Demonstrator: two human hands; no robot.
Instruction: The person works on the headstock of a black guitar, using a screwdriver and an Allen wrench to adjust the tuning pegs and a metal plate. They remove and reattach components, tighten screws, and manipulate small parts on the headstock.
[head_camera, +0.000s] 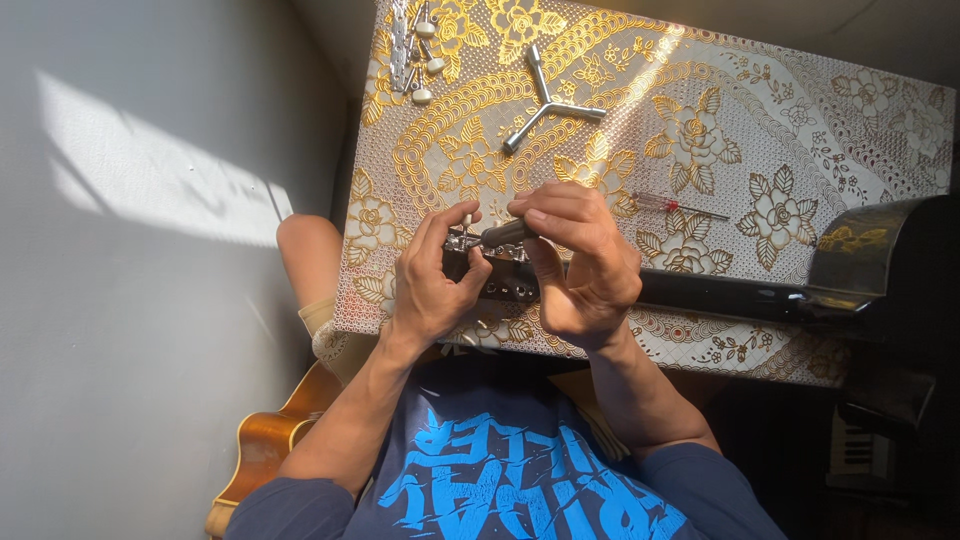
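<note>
two hands meet over a small silvery tuning-peg part (462, 240) at the head of a dark guitar neck (700, 292) lying across the gold-flowered tablecloth (700, 130). the left hand (430, 285) pinches the part between thumb and curled fingers; the right hand (580, 260) is closed around one dark-handled screwdriver (505, 234), tip at the part. beyond the hands lies one three-armed metal wrench (545, 105); further off to the left, about four loose pegs (422, 60); just right of the right hand, one slim red-handled screwdriver (680, 206).
</note>
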